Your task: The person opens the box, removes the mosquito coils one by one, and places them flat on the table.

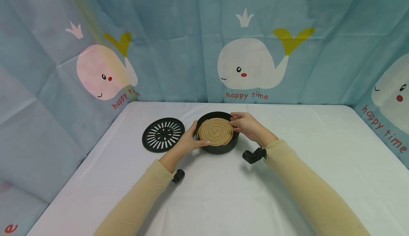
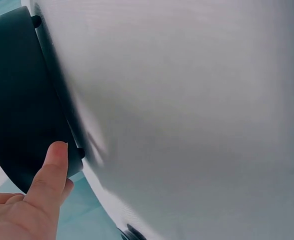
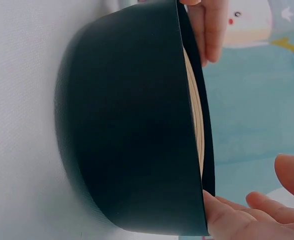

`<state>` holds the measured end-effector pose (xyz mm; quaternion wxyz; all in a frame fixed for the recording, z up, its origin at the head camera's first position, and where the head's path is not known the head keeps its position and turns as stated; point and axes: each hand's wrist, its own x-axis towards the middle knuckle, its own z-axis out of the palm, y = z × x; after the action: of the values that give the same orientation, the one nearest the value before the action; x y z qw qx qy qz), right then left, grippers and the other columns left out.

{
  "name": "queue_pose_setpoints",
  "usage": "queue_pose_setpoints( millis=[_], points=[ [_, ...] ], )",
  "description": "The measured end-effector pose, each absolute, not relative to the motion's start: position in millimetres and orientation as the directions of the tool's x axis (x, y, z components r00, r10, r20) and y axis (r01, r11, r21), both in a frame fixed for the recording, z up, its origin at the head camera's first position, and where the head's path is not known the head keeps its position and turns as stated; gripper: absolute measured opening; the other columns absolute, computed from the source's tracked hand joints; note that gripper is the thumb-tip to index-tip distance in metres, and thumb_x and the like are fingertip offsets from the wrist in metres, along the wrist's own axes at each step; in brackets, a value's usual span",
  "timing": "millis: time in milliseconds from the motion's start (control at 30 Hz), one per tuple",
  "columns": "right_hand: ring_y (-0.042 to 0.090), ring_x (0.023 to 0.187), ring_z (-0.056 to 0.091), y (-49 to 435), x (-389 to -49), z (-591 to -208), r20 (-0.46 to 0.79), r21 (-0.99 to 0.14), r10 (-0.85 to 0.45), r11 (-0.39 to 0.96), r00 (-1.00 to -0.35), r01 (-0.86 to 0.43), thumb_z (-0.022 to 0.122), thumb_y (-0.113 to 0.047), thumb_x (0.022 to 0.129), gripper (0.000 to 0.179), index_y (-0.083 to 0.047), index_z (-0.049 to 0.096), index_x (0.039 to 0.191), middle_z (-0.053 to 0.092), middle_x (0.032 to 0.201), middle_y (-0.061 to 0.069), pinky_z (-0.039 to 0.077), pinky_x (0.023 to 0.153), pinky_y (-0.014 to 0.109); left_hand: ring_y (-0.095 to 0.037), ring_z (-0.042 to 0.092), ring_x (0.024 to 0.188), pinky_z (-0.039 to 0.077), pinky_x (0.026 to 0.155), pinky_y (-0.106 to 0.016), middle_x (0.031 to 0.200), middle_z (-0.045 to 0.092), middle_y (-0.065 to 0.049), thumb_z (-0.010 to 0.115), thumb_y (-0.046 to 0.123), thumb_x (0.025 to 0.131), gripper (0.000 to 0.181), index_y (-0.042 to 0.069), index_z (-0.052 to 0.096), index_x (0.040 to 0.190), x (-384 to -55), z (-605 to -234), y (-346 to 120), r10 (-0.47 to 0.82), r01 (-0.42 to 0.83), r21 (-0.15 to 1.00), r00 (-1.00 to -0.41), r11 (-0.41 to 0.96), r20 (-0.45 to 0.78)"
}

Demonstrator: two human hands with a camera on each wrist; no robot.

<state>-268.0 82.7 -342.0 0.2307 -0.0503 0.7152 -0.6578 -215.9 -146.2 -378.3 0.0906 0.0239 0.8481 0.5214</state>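
A tan spiral mosquito coil [image 1: 216, 132] lies inside a round black holder [image 1: 218, 149] with a raised wall, toward the back of the table. My left hand [image 1: 186, 142] grips the holder's left side, thumb over the near rim by the coil. In the left wrist view, a fingertip [image 2: 57, 150] lies along the holder's dark outer wall. At the right rim is my right hand [image 1: 248, 125], its fingers reaching over the edge beside the coil. The right wrist view shows those fingers [image 3: 227, 220] touching the rim, with the thumb standing apart from it.
Left of the holder lies a round black slotted lid [image 1: 163, 135], flat on the white tablecloth [image 1: 217, 200]. A blue curtain [image 1: 179, 69] printed with whales hangs behind the table's back edge. Black wrist cameras [image 1: 254, 155] hang below both sleeves.
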Motion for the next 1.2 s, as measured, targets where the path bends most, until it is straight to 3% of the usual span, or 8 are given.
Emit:
queue_pose_setpoints(
  millis=[567,1033,1200],
  points=[
    [0.035,0.144,0.022,78,-259,-343,-0.227,-0.972,-0.425,0.148,-0.876,0.180,0.035,-0.001,0.103,0.055,0.006,0.014,0.153,0.016,0.157,0.026,0.027,0.113,0.046,-0.031,0.014,0.146,0.016,0.117,-0.044,0.161,0.008,-0.016,0.079,0.014,0.084,0.103,0.002,0.006,0.156,-215,-373,-144,0.131,-0.057,0.881,-0.982,0.471,-0.134],
    [0.034,0.141,0.027,77,-267,-337,-0.296,-0.953,-0.341,0.041,-0.892,0.300,0.036,-0.005,0.104,0.048,0.007,0.025,0.150,0.020,0.156,0.023,0.030,0.111,0.048,-0.032,0.014,0.146,0.016,0.116,-0.045,0.160,0.010,-0.016,0.080,0.014,0.082,0.103,0.002,0.008,0.156,-217,-373,-144,0.117,-0.070,0.870,-0.983,0.488,-0.144],
    [0.024,0.122,0.043,77,-269,-336,-0.296,-0.952,-0.317,0.025,-0.901,0.304,0.038,-0.007,0.104,0.047,0.007,0.029,0.148,0.032,0.149,0.023,0.037,0.106,0.043,-0.033,0.017,0.145,0.019,0.116,-0.046,0.160,0.011,-0.016,0.080,0.016,0.082,0.104,0.004,0.009,0.156,-218,-373,-144,0.107,-0.084,0.860,-0.981,0.503,-0.159]
  ],
)
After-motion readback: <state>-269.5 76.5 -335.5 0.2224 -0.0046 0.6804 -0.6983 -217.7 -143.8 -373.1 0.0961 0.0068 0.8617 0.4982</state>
